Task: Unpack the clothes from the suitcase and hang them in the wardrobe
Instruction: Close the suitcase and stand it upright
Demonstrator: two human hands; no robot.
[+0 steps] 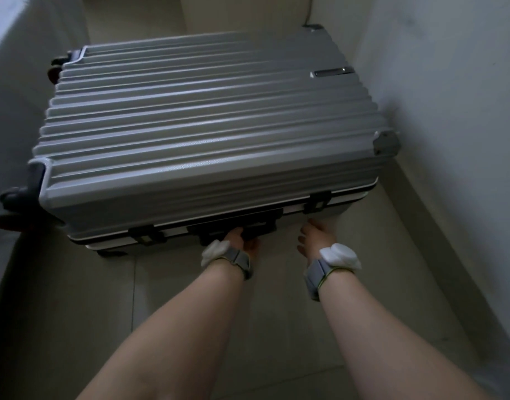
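A large silver ribbed suitcase (202, 122) lies flat and closed on the tiled floor, its black wheels to the left. Along its near side run two black latches and a black side handle (233, 226). My left hand (242, 241) reaches into that handle, and its fingers curl round it. My right hand (314, 235) is beside it, at the lower edge of the case below the right latch (317, 202); its fingertips are hidden under the shell. Both wrists wear grey bands with white pads. No clothes or wardrobe are in view.
A white wall (450, 96) stands close on the right of the suitcase. A pale surface (14, 82) rises on the left. Beige floor tiles (190, 298) stretch between me and the case.
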